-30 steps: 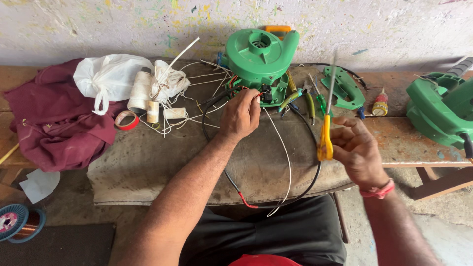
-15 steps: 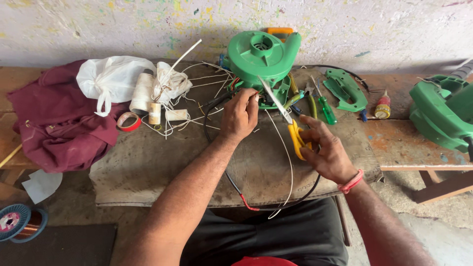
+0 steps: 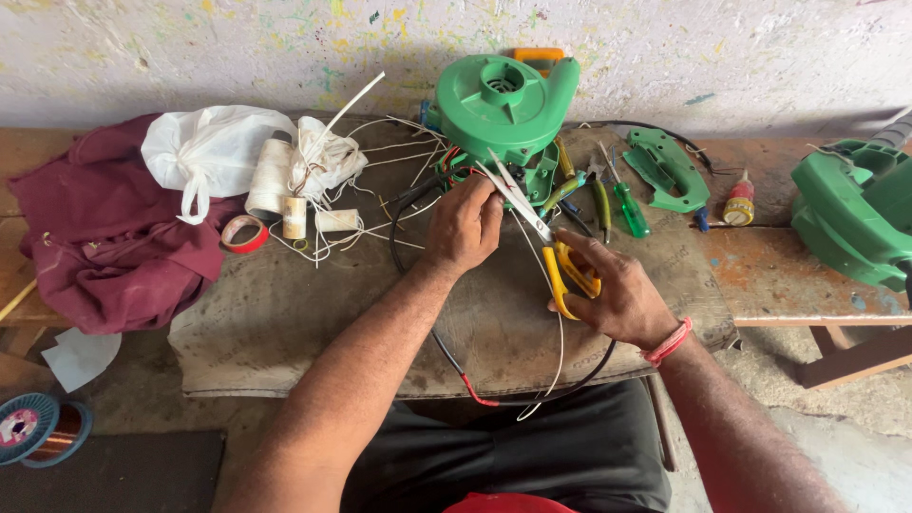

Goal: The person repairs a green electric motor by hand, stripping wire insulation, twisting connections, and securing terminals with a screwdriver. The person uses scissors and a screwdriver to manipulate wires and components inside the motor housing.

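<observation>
Right, head cam looking down at the bench. My left hand [image 3: 464, 226] is curled tight, fingertips pinching thin wires at the base of the round green plastic blower housing [image 3: 503, 100], which sits at the back of the bench against the wall, just beyond that hand. My right hand [image 3: 608, 285] is closed through the handles of the yellow-handled scissors [image 3: 541, 228]; blades slightly parted, tips pointing up-left and meeting the wires beside the left fingertips. A thin white wire [image 3: 556, 351] runs down from there and loops over the bench edge, next to a black cable [image 3: 446, 351] with a red end. Green-handled screwdriver [image 3: 627, 204] and a loose green plastic cover piece [image 3: 670, 171] lie right of the housing, small red-capped glue bottle [image 3: 738, 201] further right. White thread spools [image 3: 285, 185], a white plastic bag [image 3: 204, 152] and a maroon cloth [image 3: 95, 237] sit to the left, well apart from both hands.
</observation>
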